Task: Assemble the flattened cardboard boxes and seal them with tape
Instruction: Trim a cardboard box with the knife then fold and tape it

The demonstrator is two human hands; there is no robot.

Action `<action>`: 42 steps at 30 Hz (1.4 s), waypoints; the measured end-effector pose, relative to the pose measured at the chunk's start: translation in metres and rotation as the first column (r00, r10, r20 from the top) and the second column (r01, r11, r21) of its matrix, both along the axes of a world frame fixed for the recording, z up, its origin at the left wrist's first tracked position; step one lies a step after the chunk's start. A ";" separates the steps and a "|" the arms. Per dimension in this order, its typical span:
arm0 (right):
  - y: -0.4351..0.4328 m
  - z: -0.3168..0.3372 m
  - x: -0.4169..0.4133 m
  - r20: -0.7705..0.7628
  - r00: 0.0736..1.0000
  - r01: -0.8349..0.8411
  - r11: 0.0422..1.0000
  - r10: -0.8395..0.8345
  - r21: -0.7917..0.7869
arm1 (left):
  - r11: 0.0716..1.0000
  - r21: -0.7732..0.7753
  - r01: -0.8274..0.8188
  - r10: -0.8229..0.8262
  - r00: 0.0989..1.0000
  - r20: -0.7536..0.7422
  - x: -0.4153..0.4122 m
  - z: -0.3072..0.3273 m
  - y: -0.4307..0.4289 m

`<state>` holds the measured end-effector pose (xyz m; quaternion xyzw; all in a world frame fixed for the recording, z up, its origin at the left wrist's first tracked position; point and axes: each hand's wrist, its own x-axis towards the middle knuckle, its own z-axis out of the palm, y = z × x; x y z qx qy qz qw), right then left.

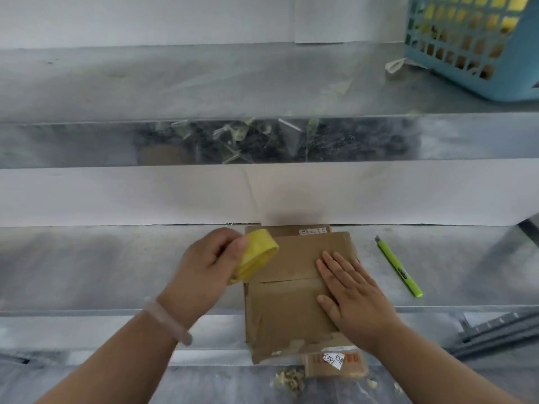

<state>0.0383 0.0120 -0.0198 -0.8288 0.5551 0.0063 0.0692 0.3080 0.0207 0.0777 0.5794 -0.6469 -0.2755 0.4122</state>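
The closed cardboard box (288, 290) hides its contents beneath your right grip (355, 295), which is released and pressing flat. Your left grip (204, 266), just leftward, clasps the yellow tape roll (258, 255).

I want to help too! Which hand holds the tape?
The left hand grips the yellow tape roll; the right hand lies flat on the cardboard box.

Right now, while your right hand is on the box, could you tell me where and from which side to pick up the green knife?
Pinch the green knife across its slim handle near the middle, coming from above and the near end. It lies flat on the metal table right of the box, with its blade tip at the far end.
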 end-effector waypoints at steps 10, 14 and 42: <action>-0.005 -0.003 -0.004 0.190 0.981 -0.038 0.999 0.037 0.001 | 0.958 0.235 0.164 -0.187 0.979 0.082 -0.082 -0.042 -0.035; -0.008 0.005 -0.008 0.472 0.880 0.008 0.997 -0.041 0.073 | 0.965 0.229 0.124 -0.161 0.976 0.150 -0.088 -0.041 -0.042; -0.030 0.060 -0.008 0.616 -0.025 -0.010 0.617 -0.787 0.787 | 0.988 0.116 0.104 -0.131 0.956 0.262 -0.109 -0.042 -0.043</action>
